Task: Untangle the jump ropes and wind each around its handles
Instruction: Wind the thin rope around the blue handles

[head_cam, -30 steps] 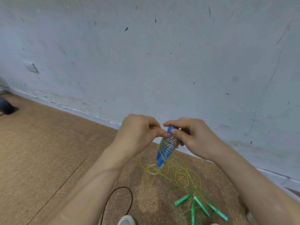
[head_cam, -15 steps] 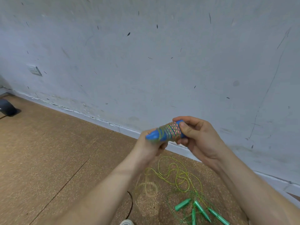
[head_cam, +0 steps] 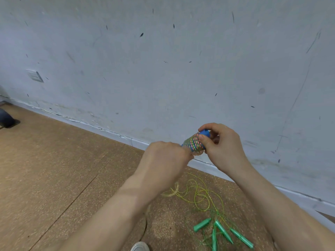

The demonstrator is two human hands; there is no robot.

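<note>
Two jump ropes are in view, one held in the air and one lying on the floor. The held one is a pair of blue plastic handles (head_cam: 204, 132) lying together, tilted with the upper end to the right. A multicoloured braided rope (head_cam: 194, 143) is wound tightly round them in close turns.

The right hand (head_cam: 223, 148) has its grip clenched on the upper end of the blue plastic handles, with fingers curled over the tip and the thumb pressed against the top windings. The left hand (head_cam: 164, 163) is seen from the back. Its grip is closed at the lower end of the bundle, where thumb and fingertip pinch the rope just beneath the last turns.

Below the hands, on the brown cork-like floor (head_cam: 54, 160), a thin yellow-green cord (head_cam: 198, 195) lies in loose, overlapping loops. It runs down to four green plastic handles (head_cam: 202, 224) clustered near the bottom edge, some crossing one another.

A white shoe tip (head_cam: 140, 246) shows at the bottom edge. Behind everything stands a pale grey-blue wall (head_cam: 163, 69), scuffed with dark marks, with a white skirting board (head_cam: 108, 128) at its foot. A grey wall plate (head_cam: 34, 75) sits on it at the left.
</note>
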